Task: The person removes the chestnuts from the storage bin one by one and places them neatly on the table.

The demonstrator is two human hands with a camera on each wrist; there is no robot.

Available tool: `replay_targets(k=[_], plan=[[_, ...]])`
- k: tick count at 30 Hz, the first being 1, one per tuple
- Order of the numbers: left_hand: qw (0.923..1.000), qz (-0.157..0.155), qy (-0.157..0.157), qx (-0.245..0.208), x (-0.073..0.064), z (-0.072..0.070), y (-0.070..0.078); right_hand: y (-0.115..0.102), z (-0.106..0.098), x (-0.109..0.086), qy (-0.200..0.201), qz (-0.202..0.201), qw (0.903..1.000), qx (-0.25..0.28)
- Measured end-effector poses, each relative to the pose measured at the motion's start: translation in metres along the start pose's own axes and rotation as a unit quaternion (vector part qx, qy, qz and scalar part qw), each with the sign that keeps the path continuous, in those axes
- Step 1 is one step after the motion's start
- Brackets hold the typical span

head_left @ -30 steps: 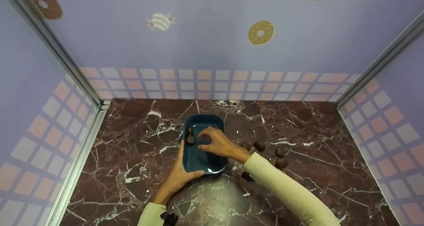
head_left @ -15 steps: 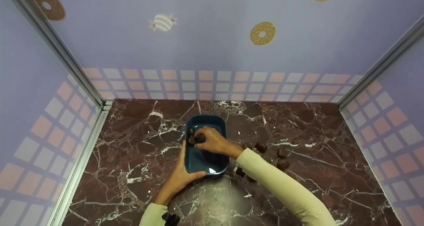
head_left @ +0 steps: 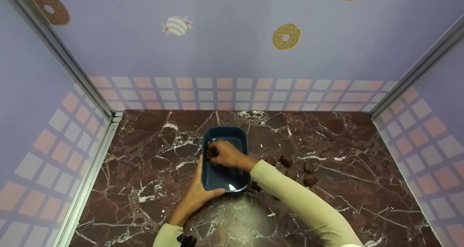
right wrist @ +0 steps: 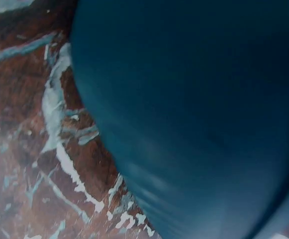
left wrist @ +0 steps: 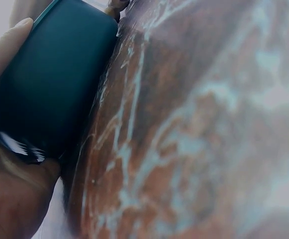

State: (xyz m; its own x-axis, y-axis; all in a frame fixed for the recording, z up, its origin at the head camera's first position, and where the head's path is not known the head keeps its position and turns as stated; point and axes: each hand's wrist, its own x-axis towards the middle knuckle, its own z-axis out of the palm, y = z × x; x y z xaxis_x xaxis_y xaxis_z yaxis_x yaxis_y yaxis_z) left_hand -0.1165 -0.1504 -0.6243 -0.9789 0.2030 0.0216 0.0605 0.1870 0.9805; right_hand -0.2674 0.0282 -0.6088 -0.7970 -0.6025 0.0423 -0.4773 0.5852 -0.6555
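A deep blue rectangular dish (head_left: 216,176) with rounded corners stands on the marble surface in the head view. My left hand (head_left: 198,192) holds it at the near left corner, fingers along the left side and thumb on the near rim. The left wrist view shows this hand (left wrist: 15,191) against the dish wall (left wrist: 59,74). Inside the dish, my right hand (head_left: 228,154) pinches a small dark brown, rounded, chestnut-like piece (head_left: 213,152) by the left wall. Its fingers partly hide other brown pieces there. In the right wrist view, the dish's outer wall (right wrist: 184,124) covers the hand.
Several similar brown pieces (head_left: 309,180) lie loose to the right of the dish, some partly under the right forearm (head_left: 301,203). Brown marble with white veins (head_left: 145,167) surrounds the dish. Patterned lilac walls enclose the back (head_left: 232,58) and both sides.
My right hand has moved left and slightly down inside the dish, bringing its piece up against the others by the left wall. The left hand keeps its hold.
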Motion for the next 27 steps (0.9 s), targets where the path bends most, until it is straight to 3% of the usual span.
replay_targets(k=[7,16,27], plan=[[1.0,-0.003,-0.003,0.007,-0.001,-0.001,0.001,-0.037,-0.013,-0.012,-0.014,-0.001,0.9999,-0.001],[1.0,0.002,-0.006,-0.004,0.0,0.001,0.002,-0.041,-0.022,-0.026,-0.001,-0.002,0.9991,-0.043],[0.9994,0.01,-0.008,-0.033,0.002,0.0,-0.002,-0.041,-0.055,-0.053,0.043,-0.019,0.9986,-0.026]])
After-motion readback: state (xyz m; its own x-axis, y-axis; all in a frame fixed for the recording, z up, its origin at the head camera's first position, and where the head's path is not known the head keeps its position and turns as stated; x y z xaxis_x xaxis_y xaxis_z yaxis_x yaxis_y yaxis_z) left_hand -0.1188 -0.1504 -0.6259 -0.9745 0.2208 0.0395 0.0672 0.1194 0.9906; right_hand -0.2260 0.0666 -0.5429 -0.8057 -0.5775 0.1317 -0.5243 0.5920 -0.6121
